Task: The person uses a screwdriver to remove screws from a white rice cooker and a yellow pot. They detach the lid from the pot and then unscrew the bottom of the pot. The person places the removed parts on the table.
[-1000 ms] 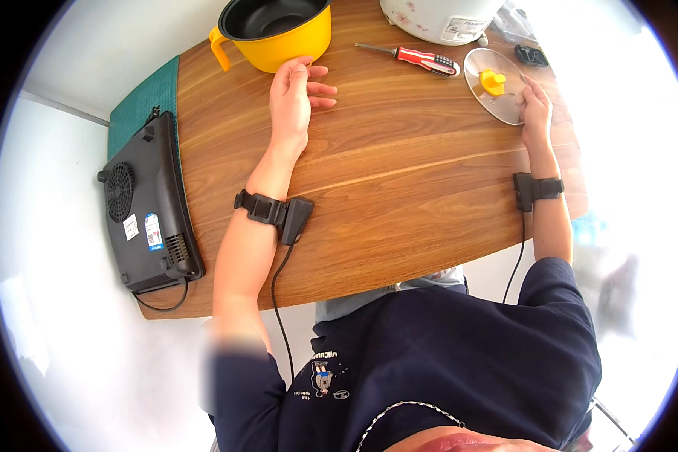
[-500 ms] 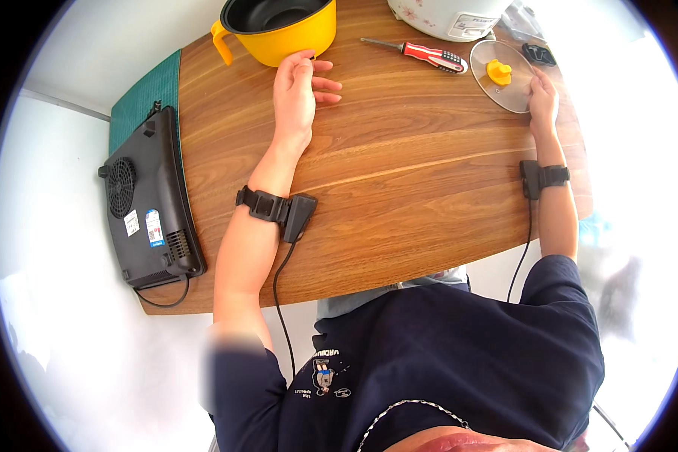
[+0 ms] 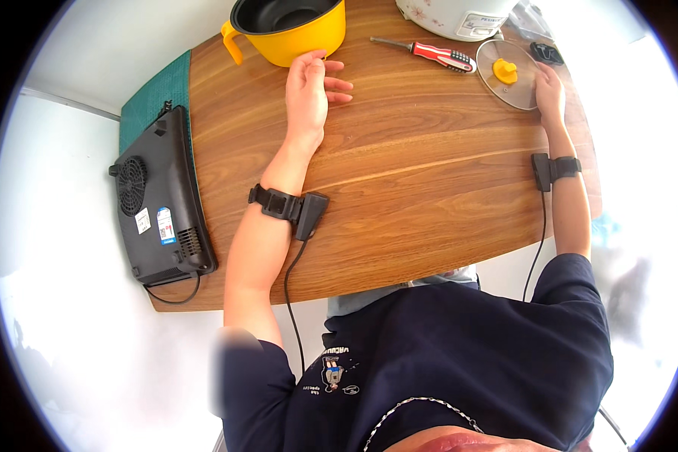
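Observation:
At the far edge of the view stands a yellow pot with a dark inside and a handle on its left. My left hand rests beside the pot's near side, palm turned sideways and fingers apart; its fingertips are at or very near the pot wall, and contact is hard to tell. At the far right my right hand grips the rim of a round glass lid with a yellow knob. A red-and-black-handled screwdriver lies between the pot and the lid.
A white rice cooker with a floral pattern stands behind the screwdriver. By the lid lie a black clip-like part and a clear plastic bag. On the left, a black induction cooker lies upside down, partly over a green mat.
The whole view has shifted slightly, so everything sits a little farther right in it. Both hands keep nearly the same places by the pot and the lid.

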The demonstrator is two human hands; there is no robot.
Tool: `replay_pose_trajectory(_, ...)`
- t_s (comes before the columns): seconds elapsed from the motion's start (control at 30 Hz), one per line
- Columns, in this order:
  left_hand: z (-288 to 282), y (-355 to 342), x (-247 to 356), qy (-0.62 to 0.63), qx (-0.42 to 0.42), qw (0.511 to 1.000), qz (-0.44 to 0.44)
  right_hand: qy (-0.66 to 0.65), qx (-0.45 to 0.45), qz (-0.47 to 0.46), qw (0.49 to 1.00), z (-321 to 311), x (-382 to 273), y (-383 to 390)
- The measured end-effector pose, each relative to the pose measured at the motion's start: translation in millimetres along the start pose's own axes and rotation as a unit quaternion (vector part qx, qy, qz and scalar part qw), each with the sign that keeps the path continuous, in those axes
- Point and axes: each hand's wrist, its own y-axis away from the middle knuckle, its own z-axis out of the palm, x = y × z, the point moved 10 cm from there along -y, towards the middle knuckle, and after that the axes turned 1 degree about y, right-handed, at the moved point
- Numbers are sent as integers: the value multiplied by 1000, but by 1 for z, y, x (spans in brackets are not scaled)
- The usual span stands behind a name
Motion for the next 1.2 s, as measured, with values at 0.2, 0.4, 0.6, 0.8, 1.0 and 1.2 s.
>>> replay_pose_trajectory(0.2, 1, 0, -2, 1, 0, 1000, 1, 118, 4, -25, 993, -6, 8, -10)
replay_pose_trajectory(0.4, -1, 0, -4, 13, 7, 1000, -5, 212, -2, -66, 975, -4, -17, -4)
replay_pose_trajectory(0.6, 0, -3, -4, 31, 1, 1000, 1, 249, -8, -80, 965, -9, -16, -6)
replay_pose_trajectory(0.8, 1, -2, -4, 44, -1, 999, 8, 270, -32, -70, 960, -9, -14, -9)
replay_pose_trajectory(1.0, 2, -1, -3, 30, -3, 999, 13, 339, 0, -116, 933, -16, -50, 4)
replay_pose_trajectory(1.2, 3, 1, -1, 17, -8, 999, 27, 213, 76, -252, 941, -24, -158, 50)
